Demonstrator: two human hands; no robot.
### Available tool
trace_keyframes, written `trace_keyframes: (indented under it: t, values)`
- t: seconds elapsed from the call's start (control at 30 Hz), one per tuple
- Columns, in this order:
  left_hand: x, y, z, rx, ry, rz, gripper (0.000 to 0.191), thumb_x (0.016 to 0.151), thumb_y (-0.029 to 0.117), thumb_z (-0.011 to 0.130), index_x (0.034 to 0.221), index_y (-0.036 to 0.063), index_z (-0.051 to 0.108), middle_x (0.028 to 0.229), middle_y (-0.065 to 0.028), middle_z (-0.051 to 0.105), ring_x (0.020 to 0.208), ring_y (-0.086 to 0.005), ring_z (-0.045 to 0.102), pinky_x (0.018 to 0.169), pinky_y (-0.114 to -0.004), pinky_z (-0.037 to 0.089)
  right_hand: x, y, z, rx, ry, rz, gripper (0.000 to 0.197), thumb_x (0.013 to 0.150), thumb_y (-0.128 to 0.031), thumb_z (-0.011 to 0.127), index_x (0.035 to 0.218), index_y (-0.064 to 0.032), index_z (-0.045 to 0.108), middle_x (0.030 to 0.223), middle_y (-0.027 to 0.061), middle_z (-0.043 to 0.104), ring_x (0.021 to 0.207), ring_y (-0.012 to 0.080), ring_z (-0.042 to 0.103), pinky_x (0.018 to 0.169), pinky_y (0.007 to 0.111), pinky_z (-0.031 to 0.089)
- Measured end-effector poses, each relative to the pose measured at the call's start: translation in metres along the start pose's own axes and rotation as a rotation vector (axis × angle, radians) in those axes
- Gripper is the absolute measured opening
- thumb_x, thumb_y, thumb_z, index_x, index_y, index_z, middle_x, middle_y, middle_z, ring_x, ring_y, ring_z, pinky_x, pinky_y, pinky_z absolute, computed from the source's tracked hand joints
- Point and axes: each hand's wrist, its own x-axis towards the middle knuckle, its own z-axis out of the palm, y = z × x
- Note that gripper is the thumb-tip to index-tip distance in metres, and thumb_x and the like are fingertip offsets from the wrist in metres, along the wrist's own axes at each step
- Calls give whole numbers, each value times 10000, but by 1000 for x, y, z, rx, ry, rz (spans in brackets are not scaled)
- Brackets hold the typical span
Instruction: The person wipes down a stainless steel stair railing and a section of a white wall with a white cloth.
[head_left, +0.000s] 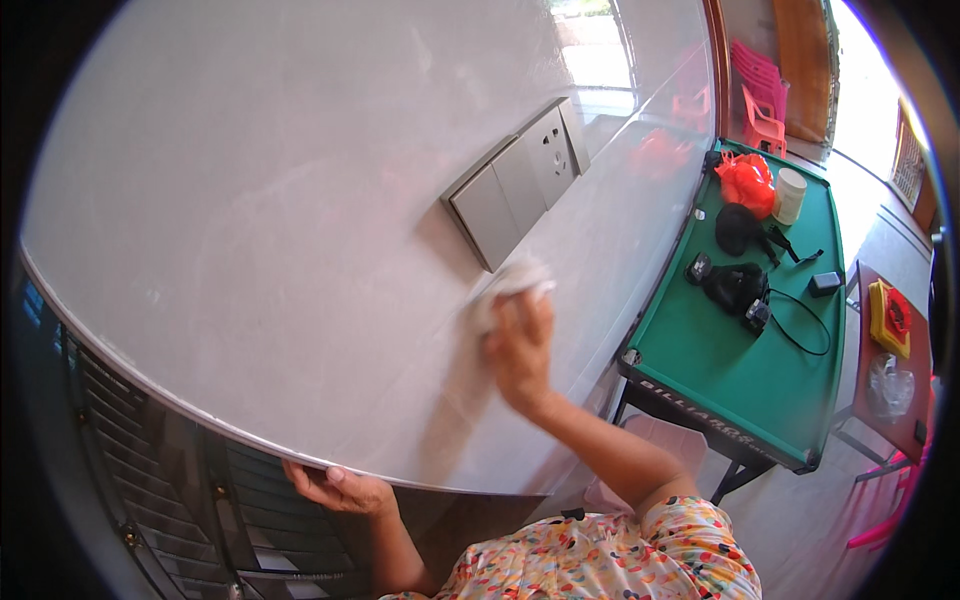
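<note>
A pale, glossy wall panel (300, 225) fills most of the view before me. My right hand (521, 352) presses a bunched whitish cloth (517, 279) to its surface, blurred as if moving. Just above the cloth is a grey switch and socket plate (517, 184), with wide rocker switches at one end and a socket towards the other. Lower down, my left hand (345, 491) holds the panel's edge (247, 444), thumb and fingertips against it. Some of its fingers are partly hidden.
A green billiard table (750, 375) stands at right, bearing a red plastic bag (746, 184), a white tub (790, 196) and black strapped gear (731, 285). Beyond is a brown table (896, 382). Pink stacked chairs (759, 82) are behind. Dark metal latticework (127, 435) lies lower left.
</note>
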Motion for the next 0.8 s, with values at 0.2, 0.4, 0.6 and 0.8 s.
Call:
trace_keyframes:
  t: [0.2,0.4,0.6,0.8]
  values:
    - [-1,2,1,49,7,7,474,852,262,412,1193,-53,315,1229,-229,305,1117,-331,368,916,-430,329,-38,-49,-8,40,-513,-536,378,692,-166,526,1045,-286,585,1157,24,444,1146,354,343,929,535,311]
    - [1,-2,7,75,51,41,525,835,283,430,1205,-65,301,1166,-232,403,1034,-288,456,844,-368,406,-52,33,-17,-293,-308,-440,255,690,-74,567,943,-94,591,1091,95,502,1103,296,381,846,611,322]
    - [5,1,6,89,53,23,483,848,253,398,1182,-82,301,1177,-245,370,1061,-299,430,885,-383,369,-93,95,-37,-84,-47,671,414,871,-101,368,1273,-20,306,1326,161,215,1212,283,239,1001,319,209]
    - [4,5,20,47,54,14,492,846,275,422,1177,-73,316,1146,-224,411,1031,-268,453,861,-361,390,-218,101,-31,19,-13,1236,442,877,-183,313,1279,-14,242,1255,156,284,1166,272,263,971,339,212]
